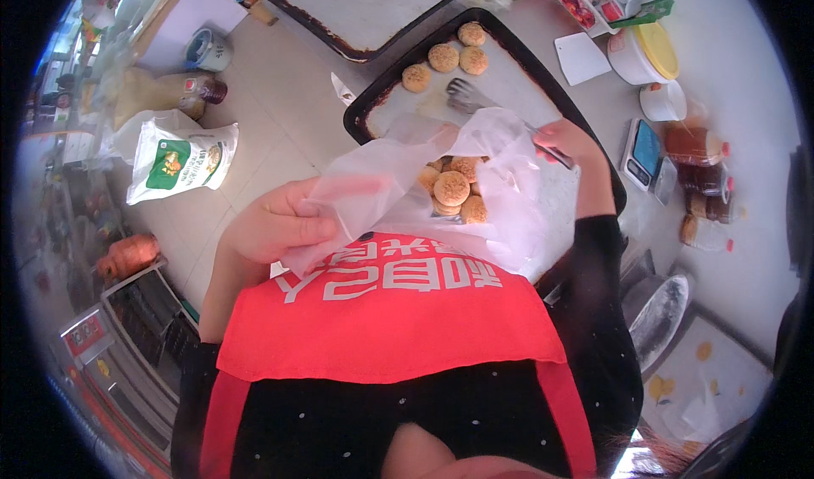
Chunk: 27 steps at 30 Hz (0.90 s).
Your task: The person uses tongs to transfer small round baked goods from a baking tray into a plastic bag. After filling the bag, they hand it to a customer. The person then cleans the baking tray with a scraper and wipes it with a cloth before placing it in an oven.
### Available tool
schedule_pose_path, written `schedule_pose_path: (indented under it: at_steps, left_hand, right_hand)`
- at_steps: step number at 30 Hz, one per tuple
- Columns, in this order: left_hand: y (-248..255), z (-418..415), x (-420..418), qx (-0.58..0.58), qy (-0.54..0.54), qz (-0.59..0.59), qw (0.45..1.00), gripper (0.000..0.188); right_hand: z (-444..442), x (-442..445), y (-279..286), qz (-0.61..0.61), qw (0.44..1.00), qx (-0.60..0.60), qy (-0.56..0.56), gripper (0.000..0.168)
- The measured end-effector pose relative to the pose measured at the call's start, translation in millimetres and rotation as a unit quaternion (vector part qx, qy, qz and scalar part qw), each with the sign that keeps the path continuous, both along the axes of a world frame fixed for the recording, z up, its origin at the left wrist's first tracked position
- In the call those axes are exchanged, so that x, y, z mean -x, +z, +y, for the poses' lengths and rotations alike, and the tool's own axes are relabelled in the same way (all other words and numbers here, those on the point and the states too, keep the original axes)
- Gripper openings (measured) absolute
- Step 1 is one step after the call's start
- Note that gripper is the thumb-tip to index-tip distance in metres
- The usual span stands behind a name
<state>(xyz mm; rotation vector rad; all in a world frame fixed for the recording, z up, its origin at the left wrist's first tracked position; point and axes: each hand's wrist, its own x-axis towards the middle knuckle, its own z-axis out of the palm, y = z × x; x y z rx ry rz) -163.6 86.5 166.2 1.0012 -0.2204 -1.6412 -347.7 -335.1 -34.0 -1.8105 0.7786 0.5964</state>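
My left hand [286, 221] grips the edge of a thin, translucent plastic bag [509, 180]. Its mouth is spread, and several round baked pastries [452, 188] with browned, crumbly tops lie inside. My right hand [563, 142] is closed on the handle of metal tongs [467, 95], whose blurred head lies over a dark-rimmed baking tray [566, 113]. Several more pastries [444, 57] rest near the far end of that tray, just beyond the tongs' head. The bag covers part of the tray's near side.
A second baking tray [362, 8] lies farther off. On the right stand a white tub with a yellow lid [642, 53], a digital scale [642, 151], bottles of dark liquid [696, 145] and a metal bowl [658, 320]. A white and green packet [184, 161] is at left.
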Motion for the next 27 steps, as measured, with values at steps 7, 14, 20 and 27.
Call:
schedule_pose_path:
  at_steps: [7,14,20,27]
  left_hand:
    - [-10.5,-3.8,-4.8,0.060,0.082,0.000,0.995,0.050]
    - [-27.9,-57.7,-30.1,0.128,0.204,-0.056,0.969,0.051]
    - [-18.7,-74.8,-14.1,0.062,0.186,-0.081,0.977,0.034]
    - [-10.8,-44.6,-8.3,0.055,0.138,-0.058,0.987,0.044]
  right_hand:
    - [62.4,-50.3,-15.4,-0.137,0.945,-0.081,-0.287,0.023]
    - [30.9,47.3,139.4,-0.201,0.979,-0.023,-0.006,0.026]
    - [91.8,45.1,131.1,-0.030,0.989,0.050,0.139,0.025]
    - [23.1,97.5,160.2,-0.104,0.994,-0.026,-0.033,0.023]
